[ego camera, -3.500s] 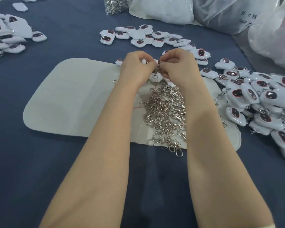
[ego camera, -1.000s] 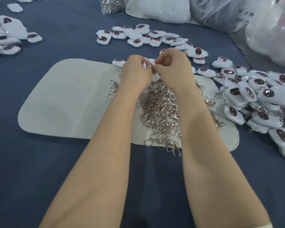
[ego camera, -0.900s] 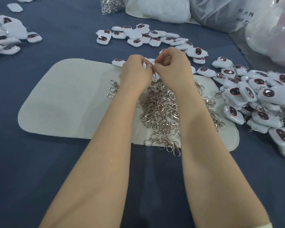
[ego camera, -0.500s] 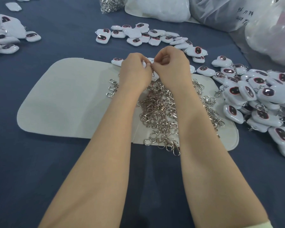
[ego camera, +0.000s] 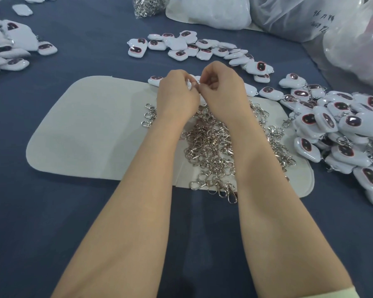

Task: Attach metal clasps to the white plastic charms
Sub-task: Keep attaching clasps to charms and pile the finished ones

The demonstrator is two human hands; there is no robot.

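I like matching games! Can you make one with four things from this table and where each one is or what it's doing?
1 loose clasps
2 white mat
3 bag of clasps
4 left hand

A spread under the loose clasps
B far back, at the picture's top
C heaped on the mat
D pinches a white charm

Pairs: 1-C, 2-A, 3-B, 4-D.

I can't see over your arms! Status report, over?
Left hand holds white charm. Right hand pinches clasp at it. Clasp pile below, not blocking.
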